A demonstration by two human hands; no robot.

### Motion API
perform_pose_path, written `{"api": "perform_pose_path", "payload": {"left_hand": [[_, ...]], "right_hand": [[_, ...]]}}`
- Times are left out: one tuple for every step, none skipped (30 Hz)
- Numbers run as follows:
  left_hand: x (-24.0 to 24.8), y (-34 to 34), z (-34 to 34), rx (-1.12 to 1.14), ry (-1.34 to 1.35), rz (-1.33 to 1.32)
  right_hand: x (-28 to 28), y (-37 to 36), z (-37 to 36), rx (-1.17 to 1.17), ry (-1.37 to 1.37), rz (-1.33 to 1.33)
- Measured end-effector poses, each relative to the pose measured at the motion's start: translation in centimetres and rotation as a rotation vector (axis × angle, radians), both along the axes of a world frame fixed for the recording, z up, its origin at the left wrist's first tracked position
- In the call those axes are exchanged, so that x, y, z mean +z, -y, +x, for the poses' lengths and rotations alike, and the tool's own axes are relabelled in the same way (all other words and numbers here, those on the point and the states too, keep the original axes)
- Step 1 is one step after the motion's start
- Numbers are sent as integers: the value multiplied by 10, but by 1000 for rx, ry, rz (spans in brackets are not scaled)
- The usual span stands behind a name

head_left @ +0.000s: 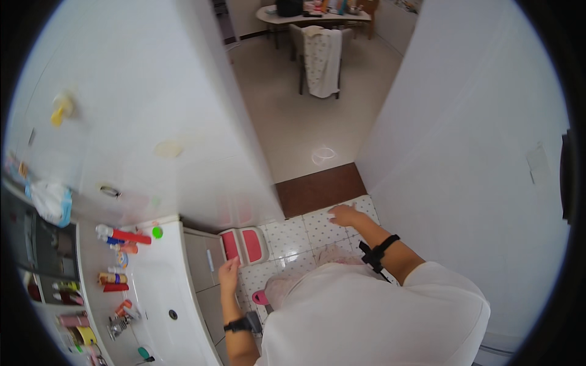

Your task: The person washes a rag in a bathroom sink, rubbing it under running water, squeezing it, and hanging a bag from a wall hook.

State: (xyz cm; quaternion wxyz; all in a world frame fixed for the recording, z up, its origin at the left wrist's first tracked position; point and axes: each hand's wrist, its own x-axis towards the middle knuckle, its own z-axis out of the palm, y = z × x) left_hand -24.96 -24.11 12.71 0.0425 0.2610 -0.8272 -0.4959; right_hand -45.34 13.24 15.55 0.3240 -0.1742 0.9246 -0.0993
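My left hand (229, 271) hangs empty beside the front of the washbasin cabinet (207, 259), its fingers loosely bent and slightly apart. Just past it, a pink and white step stool (253, 245) stands on the tiled floor. My right hand (345, 215) is held out over the dotted floor tiles (287, 235), near a brown doorway threshold (321, 189). Its fingers are spread and hold nothing. A dark strap with a small device (378, 253) sits on my right forearm, and another strapped device (244, 323) is on the left one.
The white washbasin (162, 274) on the left carries tubes, bottles and a metal tap (116, 327). White walls (458, 122) flank the doorway. Beyond it are a chair with a cloth (321, 61) over its back and a table (268, 14) with things on it.
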Motion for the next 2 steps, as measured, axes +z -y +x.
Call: {"api": "perform_pose_path", "payload": {"left_hand": [[10, -53, -65, -275, 54, -64], [10, -78, -87, -315, 45, -59]], "right_hand": [[-8, -70, -26, -85, 189, -32], [-4, -100, -32, -125, 182, -29]]}}
